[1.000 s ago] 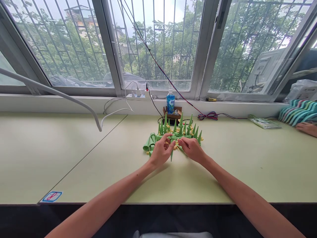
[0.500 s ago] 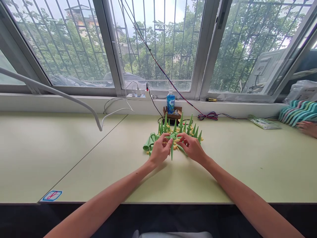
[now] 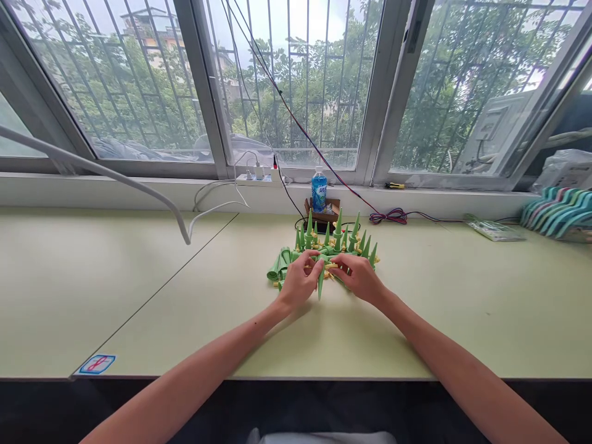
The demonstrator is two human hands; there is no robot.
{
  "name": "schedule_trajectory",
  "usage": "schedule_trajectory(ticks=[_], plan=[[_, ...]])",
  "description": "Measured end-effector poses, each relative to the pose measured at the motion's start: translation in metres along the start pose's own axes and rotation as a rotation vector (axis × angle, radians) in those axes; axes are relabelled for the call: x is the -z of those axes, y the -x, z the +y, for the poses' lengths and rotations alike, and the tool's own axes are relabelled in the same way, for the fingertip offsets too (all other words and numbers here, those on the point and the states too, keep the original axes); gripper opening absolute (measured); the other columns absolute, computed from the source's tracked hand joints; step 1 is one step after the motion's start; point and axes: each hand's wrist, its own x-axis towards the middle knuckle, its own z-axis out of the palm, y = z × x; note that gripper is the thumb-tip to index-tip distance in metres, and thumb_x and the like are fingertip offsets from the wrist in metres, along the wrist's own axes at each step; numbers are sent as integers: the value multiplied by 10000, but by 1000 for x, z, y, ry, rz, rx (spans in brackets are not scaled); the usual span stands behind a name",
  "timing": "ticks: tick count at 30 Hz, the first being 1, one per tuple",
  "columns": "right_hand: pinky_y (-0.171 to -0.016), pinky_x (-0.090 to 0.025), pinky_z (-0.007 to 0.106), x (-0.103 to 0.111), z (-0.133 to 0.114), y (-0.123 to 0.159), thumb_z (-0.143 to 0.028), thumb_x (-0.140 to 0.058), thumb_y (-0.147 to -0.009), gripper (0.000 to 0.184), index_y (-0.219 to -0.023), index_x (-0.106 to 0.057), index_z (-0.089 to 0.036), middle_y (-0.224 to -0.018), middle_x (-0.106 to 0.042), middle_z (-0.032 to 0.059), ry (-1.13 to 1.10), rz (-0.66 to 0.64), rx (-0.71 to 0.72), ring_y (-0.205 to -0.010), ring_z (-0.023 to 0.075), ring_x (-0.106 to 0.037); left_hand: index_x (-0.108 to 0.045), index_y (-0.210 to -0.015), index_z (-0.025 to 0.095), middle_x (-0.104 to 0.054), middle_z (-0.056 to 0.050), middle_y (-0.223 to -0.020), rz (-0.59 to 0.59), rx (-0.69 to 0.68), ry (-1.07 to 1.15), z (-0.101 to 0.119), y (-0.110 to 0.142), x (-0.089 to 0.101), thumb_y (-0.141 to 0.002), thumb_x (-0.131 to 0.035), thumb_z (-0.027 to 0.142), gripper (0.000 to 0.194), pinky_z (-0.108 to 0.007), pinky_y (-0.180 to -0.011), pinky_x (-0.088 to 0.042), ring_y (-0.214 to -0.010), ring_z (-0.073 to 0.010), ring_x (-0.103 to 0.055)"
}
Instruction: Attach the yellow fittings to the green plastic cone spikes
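My left hand is closed around a green pointed cone piece, its tip aimed down toward me. Between the fingertips of my right hand is a small yellow peg-like piece, held up against or very close to the green piece; contact cannot be made out. Behind both hands stand several green cone spikes with small yellow bits among them. Rolled green pieces lie to the left of my left hand. My fingers hide part of the pile.
At the back, a blue bottle stands by a brown cardboard box. A coiled cable and a flat plastic packet lie to its right. Teal hangers are stacked far right. A white cable arches across the left.
My right hand has shifted slightly, bringing the yellow piece in line with the green piece. The green cone has tilted a little. Another person's hand by the hangers has gone from view.
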Motion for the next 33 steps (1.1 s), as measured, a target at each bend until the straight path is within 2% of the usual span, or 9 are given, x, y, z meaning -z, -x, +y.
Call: schedule_trajectory(ticks=[11,25,33], plan=[[-573,-361,236,-2,2,1,-289,-561,-905,150,-821,-614,-176,-641,-568,-10,-19,-35,-24,-566,116,-463,-545,-1071,185,-505,41,-645,-10,-42,-57,2,0,1,-889,-502,471,342,-205,-444,-384,-447,-87,-506],[-564,-339,239,1,-1,1,-299,-467,-949,239,-773,-570,-175,-636,-554,-5,-43,-41,-46,-552,115,-429,-474,-1230,238,-528,3,-859,-72,-84,9,1,1,4,-867,-552,455,430,-192,-416,-419,-445,-51,-506],[-538,-311,236,1,-3,1,-301,-441,-954,267,-737,-536,-177,-606,-492,-20,-53,-26,-48,-533,107,-370,-470,-1170,214,-567,-11,-899,-71,-50,35,2,0,5,-824,-609,457,445,-182,-380,-395,-415,-42,-506]])
